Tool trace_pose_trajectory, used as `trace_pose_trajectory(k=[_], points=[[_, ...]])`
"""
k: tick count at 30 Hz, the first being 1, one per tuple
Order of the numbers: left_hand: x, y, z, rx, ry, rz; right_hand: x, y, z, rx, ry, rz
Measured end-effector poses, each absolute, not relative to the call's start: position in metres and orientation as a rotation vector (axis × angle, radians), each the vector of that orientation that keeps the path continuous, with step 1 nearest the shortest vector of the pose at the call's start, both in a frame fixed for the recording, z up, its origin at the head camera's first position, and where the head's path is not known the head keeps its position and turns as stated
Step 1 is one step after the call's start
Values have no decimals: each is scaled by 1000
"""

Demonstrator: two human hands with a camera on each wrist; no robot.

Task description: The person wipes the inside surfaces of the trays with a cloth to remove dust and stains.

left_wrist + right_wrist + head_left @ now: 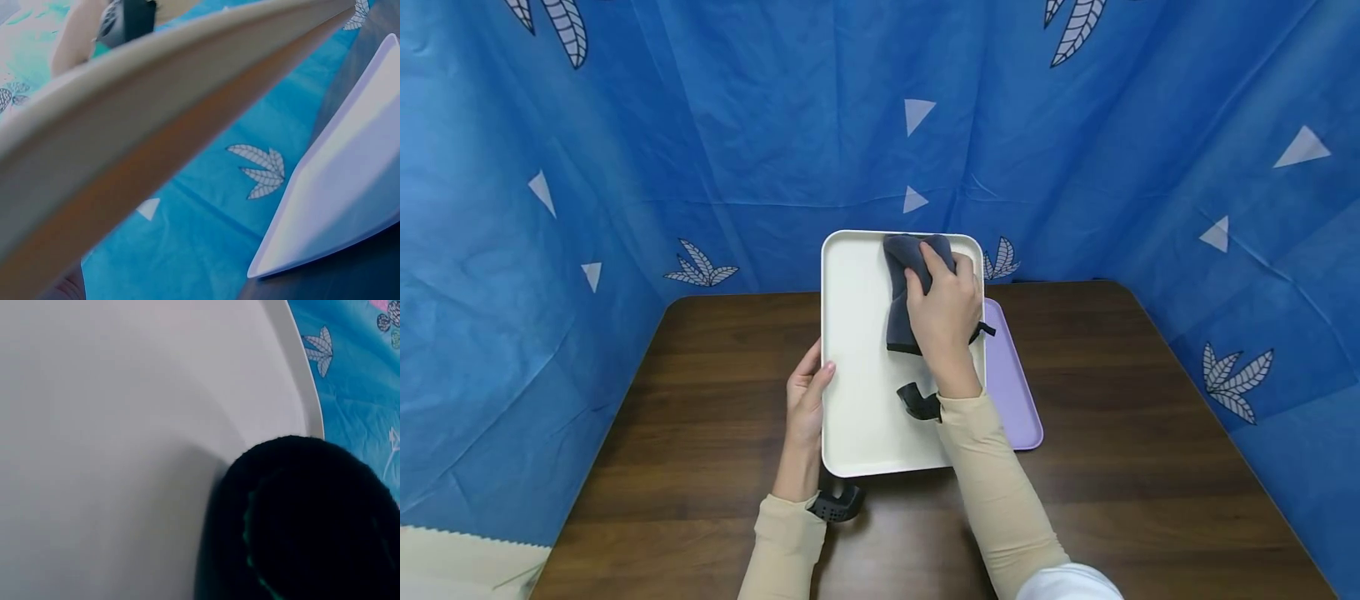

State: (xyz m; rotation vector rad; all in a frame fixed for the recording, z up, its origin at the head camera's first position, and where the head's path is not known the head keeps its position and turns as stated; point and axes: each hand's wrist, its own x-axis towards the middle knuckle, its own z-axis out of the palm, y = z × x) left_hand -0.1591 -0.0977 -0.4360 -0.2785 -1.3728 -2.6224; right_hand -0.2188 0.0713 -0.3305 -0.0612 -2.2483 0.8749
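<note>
A white rectangular tray (865, 400) is held up over the table, its inner face toward the head camera. My left hand (806, 396) grips its left edge, thumb at the rim and the other fingers partly hidden behind. In my right hand (946, 312) is a folded dark grey cloth (901, 308), pressed against the upper right part of the tray. The right wrist view shows the cloth (300, 519) dark and close, beside the tray's curved rim (306, 394). From the left wrist view the tray's edge (156, 106) crosses in front.
A purple tray (1011, 383) lies on the brown wooden table (1120, 433), partly hidden behind the white one. Blue curtains (760, 125) with leaf and triangle prints hang behind the table and along both sides.
</note>
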Motion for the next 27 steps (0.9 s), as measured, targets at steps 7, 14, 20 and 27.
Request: trace_pose_trajectory(k=[7,14,20,27], points=[[-159,-95,-436,-253,-1397,-2610,-214,47,-326,30,-2256,824],[-159,-94,-436,-249,-1388,-2614,-209,25,-327,158,-2275,698],[-159,-94,-435,-246,-1375,-2618,-204,18,-328,212,-2290,625],[-158,-95,-434,-235,-1351,-2626,-205,23,-331,234,-2272,620]])
